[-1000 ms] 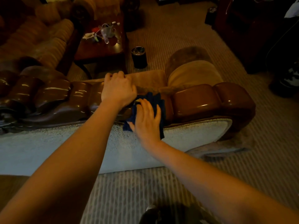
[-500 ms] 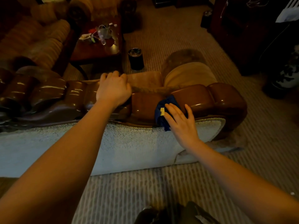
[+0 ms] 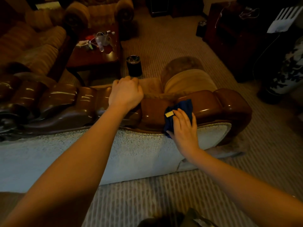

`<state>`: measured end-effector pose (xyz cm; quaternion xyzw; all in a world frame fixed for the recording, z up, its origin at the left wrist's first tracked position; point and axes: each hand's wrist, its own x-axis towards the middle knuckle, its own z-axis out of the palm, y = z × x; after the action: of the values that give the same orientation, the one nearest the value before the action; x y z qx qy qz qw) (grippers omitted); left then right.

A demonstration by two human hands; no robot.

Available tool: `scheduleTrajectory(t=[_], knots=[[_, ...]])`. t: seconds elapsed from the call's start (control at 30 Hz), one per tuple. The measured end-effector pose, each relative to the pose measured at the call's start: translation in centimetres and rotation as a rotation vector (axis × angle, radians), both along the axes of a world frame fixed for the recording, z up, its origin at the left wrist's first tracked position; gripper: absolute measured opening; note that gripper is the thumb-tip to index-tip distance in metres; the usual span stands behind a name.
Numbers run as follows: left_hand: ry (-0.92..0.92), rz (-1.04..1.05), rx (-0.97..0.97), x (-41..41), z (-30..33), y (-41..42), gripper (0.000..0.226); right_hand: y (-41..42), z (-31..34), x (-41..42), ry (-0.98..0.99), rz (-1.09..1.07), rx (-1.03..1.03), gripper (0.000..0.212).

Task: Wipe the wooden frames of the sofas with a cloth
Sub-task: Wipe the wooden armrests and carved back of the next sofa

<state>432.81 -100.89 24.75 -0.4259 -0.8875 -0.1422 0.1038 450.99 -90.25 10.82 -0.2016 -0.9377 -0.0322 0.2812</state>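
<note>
I stand behind a sofa whose glossy carved wooden frame (image 3: 213,104) runs along the top of its back, above a pale fabric panel (image 3: 131,149). My right hand (image 3: 184,126) lies flat on a dark blue cloth (image 3: 182,107) with a yellow tag and presses it against the frame right of centre. My left hand (image 3: 125,94) rests on the top of the frame at the middle, fingers curled over the far edge, holding nothing else.
A dark side table (image 3: 96,54) with small items stands beyond the sofa, a black cylindrical bin (image 3: 134,65) beside it. A second striped sofa (image 3: 32,46) is at the far left. Dark furniture (image 3: 232,33) lines the right. Striped carpet (image 3: 164,194) covers the floor.
My right hand slid the cloth rightward along the frame, from beside my left hand to the section near the sofa's right end. My left hand stayed on the frame top.
</note>
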Motion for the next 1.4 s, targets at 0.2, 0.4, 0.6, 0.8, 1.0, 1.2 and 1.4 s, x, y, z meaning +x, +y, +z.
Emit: scheduleTrajectory(t=[0.2, 0.4, 0.6, 0.8, 1.0, 1.2, 1.4], knots=[[-0.132, 0.0, 0.39, 0.4, 0.6, -1.1, 0.025, -6.3, 3.7, -5.6, 0.135, 0.2, -0.278, 0.06], [-0.085, 0.046, 0.449, -0.2, 2.7, -5.4, 0.032, -8.2, 5.0, -6.3, 0.275, 0.303, -0.471, 0.056], [-0.083, 0.246, 0.453, -3.6, 2.8, -9.0, 0.03, -10.6, 8.8, -9.8, 0.446, 0.59, -0.462, 0.037], [0.086, 0.203, 0.268, -3.1, 2.3, -8.3, 0.029, -7.1, 10.1, -13.3, 0.279, 0.311, -0.702, 0.037], [0.164, 0.196, 0.153, -2.9, 1.9, -8.3, 0.025, -3.1, 8.6, -10.1, -0.01, 0.075, -0.886, 0.028], [0.229, 0.217, 0.072, -3.3, 1.2, -8.1, 0.025, -8.0, 7.4, -9.0, 0.295, 0.134, -0.953, 0.033], [0.239, 0.202, 0.013, -3.1, 1.2, -7.9, 0.025, -5.8, 8.9, -11.4, 0.14, 0.097, -0.942, 0.022]])
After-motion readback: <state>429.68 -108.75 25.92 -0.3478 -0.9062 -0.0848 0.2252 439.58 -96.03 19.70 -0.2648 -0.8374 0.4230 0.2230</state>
